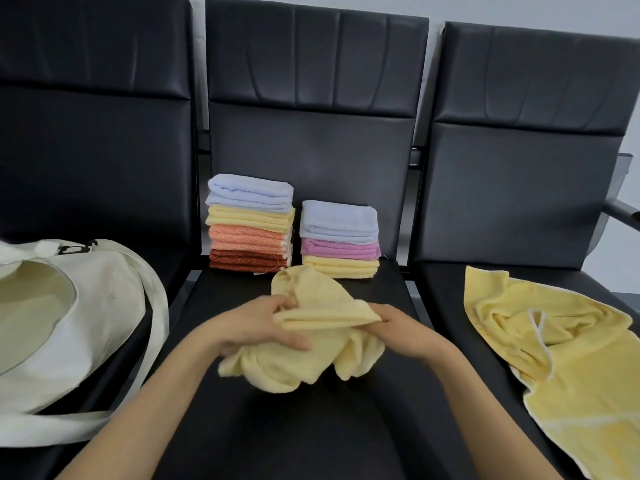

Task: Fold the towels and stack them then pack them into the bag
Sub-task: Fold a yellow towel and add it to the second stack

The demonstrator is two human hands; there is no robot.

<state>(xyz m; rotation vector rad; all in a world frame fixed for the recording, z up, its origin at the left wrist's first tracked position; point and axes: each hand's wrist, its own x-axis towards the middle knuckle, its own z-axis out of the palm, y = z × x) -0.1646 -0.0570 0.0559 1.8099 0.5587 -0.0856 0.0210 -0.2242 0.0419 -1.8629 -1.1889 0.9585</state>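
while both hands work above the middle seat (311, 427), the pale yellow towel (304, 362) hangs bunched between them, just over the seat's centre, with one folded band across its top. the left hand (256, 327) pinches the left end of that band, fingers curled over the top and thumb pressed along the cloth below. the right hand (405, 332) holds the band's right end; its fingers curl into the cloth and their tips are hidden.

at the seat's back edge stand two piles of folded towels, just beside each other: the taller stack (251, 223) near the left corner, the shorter stack (339, 239) to its right. the cream bag (104, 306) lies on the left seat (166, 268), mouth open. a yellow towel with white trim (554, 344) lies crumpled on the right seat (440, 282), unfolded.
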